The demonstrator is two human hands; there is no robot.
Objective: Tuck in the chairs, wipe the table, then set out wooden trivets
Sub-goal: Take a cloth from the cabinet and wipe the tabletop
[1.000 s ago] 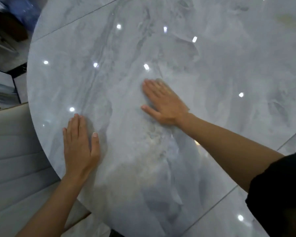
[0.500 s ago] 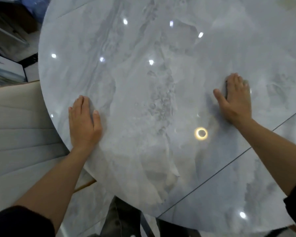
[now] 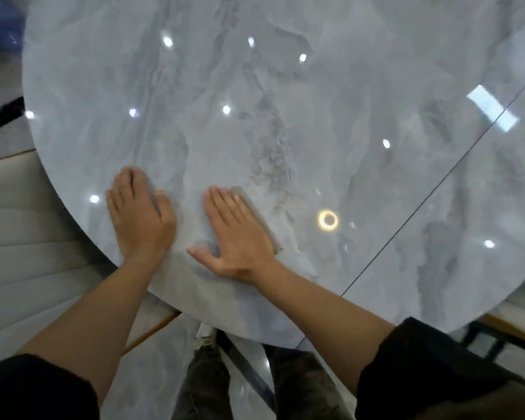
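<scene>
The round grey marble table fills most of the head view. My left hand lies flat, fingers together, near the table's left edge and holds nothing. Just to its right, my right hand presses flat on a thin grey cloth. Only a strip of that cloth shows along the hand's right side; the rest is hidden under the palm. A cream padded chair stands against the table's left edge. No wooden trivets are in view.
A wooden-edged chair seat with a dark frame shows under the table's lower right rim. My legs stand on the glossy marble floor below the near edge. Dark furniture and a blue object sit at the far left.
My right hand swept out to the right with the cloth, then came back left and nearer, ending beside my left hand. My left hand stayed flat near the left edge.
</scene>
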